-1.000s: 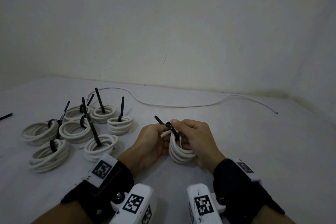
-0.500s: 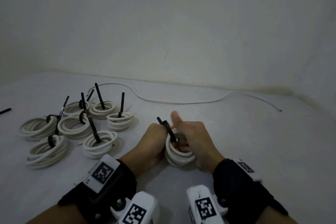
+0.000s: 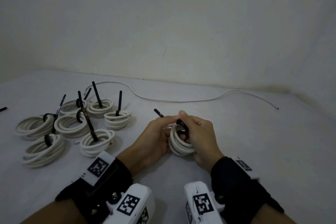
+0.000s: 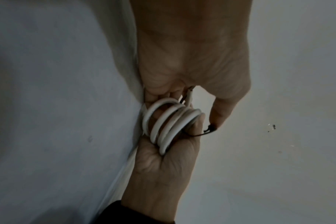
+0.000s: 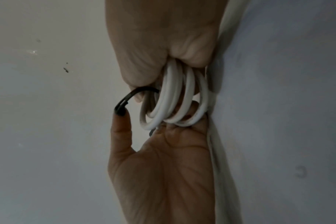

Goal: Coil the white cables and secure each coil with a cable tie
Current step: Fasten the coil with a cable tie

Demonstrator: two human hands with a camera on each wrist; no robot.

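Observation:
A white cable coil [image 3: 180,144] is held upright just above the table between both hands. My left hand [image 3: 154,137] cups its left side and pinches the black cable tie [image 3: 158,112], whose tail pokes up to the left. My right hand [image 3: 201,132] grips the coil's right side, fingers through its middle, thumb and forefinger at the tie's loop. The right wrist view shows the tie [image 5: 132,94] arching loosely off the coil [image 5: 175,100]. In the left wrist view my left thumb tip meets the tie [image 4: 209,130] beside the coil [image 4: 169,122].
Several tied white coils [image 3: 72,127] with black tie tails sticking up lie on the table [image 3: 272,151] at the left. One loose white cable [image 3: 181,100] snakes along the back near the wall. A spare black tie [image 3: 3,109] lies at the far left edge.
My right thumb, raised half a second ago, has come down onto the tie. My left fingers have moved up to pinch the tail. The coil stays between both hands.

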